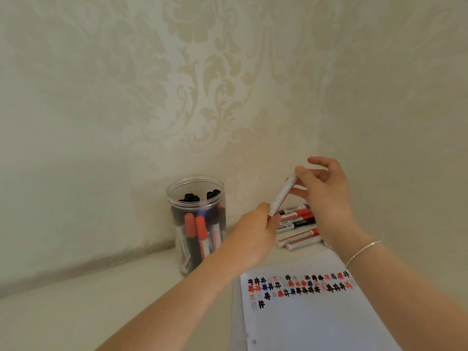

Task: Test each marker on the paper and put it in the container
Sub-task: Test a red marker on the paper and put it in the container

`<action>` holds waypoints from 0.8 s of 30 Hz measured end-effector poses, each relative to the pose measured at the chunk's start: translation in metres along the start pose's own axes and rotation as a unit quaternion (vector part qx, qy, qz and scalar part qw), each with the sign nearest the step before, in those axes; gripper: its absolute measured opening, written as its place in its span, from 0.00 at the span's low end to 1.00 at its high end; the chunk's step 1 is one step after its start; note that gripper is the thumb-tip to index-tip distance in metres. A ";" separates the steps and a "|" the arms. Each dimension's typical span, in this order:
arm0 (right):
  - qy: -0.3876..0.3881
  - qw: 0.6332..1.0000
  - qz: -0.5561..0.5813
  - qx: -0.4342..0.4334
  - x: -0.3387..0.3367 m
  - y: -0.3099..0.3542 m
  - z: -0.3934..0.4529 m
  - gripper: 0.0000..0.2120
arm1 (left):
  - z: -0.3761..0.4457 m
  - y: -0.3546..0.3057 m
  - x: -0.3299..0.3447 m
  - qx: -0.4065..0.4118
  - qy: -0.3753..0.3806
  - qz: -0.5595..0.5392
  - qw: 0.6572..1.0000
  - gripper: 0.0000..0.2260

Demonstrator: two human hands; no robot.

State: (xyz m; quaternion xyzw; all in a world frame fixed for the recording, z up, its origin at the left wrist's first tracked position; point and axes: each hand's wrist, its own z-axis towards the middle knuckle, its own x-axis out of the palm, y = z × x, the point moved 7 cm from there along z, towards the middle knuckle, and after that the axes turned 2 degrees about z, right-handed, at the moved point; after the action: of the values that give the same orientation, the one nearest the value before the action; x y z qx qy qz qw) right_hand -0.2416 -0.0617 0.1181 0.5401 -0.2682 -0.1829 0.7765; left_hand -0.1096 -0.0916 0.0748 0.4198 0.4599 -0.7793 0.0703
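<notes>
Pale table (76,307), clear container (196,224) holding perhaps ten markers (200,231)

A room in a home, by the look of it; cream damask wallpaper (202,79) with a pale leaf-and-scroll pattern fills the view from nine o'clock round to three o'clock. Below it, a plain off-white table (76,307) meets the wall at a corner; the light is soft and indoor.
</notes>
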 end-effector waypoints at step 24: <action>0.063 0.977 -0.001 0.203 -0.032 -0.094 -0.065 0.07 | -0.044 0.071 0.034 -0.001 0.035 -0.060 0.998 0.11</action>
State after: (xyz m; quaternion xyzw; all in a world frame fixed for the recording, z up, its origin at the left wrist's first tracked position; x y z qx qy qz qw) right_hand -0.2265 -0.0277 0.0048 0.6974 -0.2502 -0.0911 0.6654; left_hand -0.0702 -0.0882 -0.0067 0.4186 0.4872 -0.7664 0.0078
